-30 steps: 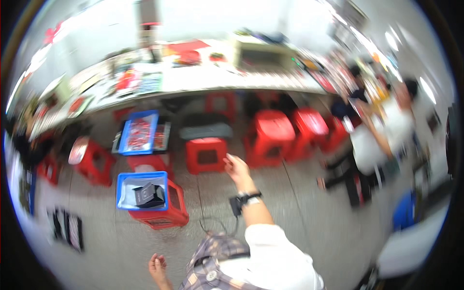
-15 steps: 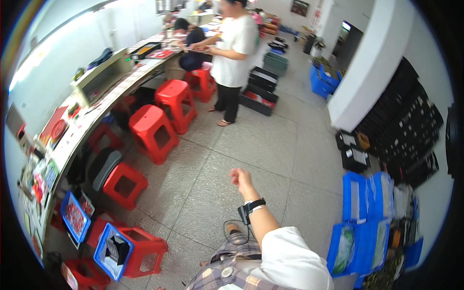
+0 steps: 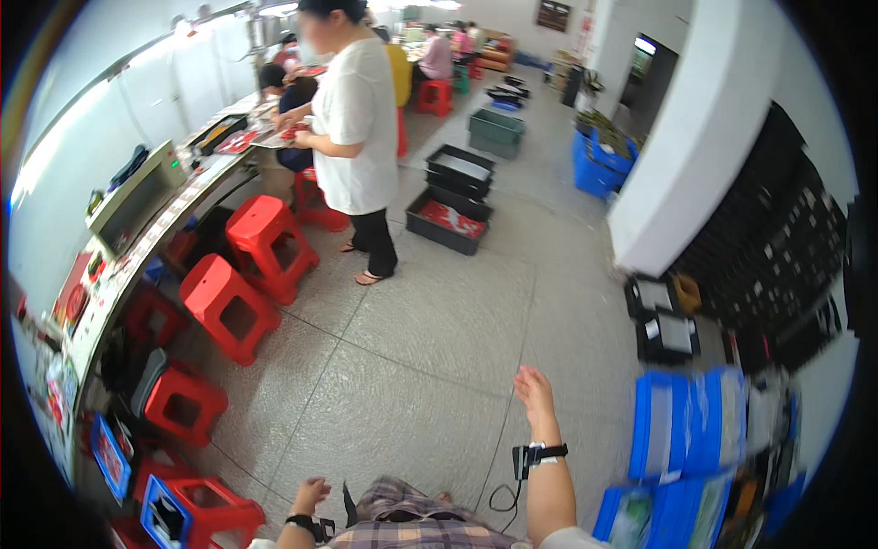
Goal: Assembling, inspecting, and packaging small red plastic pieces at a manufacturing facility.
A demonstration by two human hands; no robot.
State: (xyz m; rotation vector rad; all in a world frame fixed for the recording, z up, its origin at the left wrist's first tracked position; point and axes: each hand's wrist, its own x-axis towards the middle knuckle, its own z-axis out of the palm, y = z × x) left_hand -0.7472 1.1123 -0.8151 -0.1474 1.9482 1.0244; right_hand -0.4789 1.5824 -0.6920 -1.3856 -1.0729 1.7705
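Observation:
My right hand (image 3: 535, 392) is held out in front of me over the grey floor (image 3: 430, 343), its fingers stretched and nothing in it. A black strap with a small dark device (image 3: 538, 455) sits on that wrist, and a thin cable hangs from it. My left hand (image 3: 313, 494) is low beside my plaid garment (image 3: 416, 526), fingers loosely bent and apart, with no object in it. It too wears a dark wrist strap (image 3: 306, 523). Neither hand touches anything; the red stool (image 3: 215, 503) holding a blue basket (image 3: 165, 512) is nearest the left one.
A worker in a white shirt (image 3: 357, 128) stands at the long workbench (image 3: 137, 256) on the left, beside several red stools (image 3: 229, 306). Black crates (image 3: 448, 220) stand on the floor ahead. Blue bins (image 3: 686, 421) and stacked black trays (image 3: 768, 220) line the right side by a white pillar (image 3: 681, 137).
The view has shifted right, and the worker and stools now appear farther left. My right hand shows farther right and lower, and my left hand has come into view.

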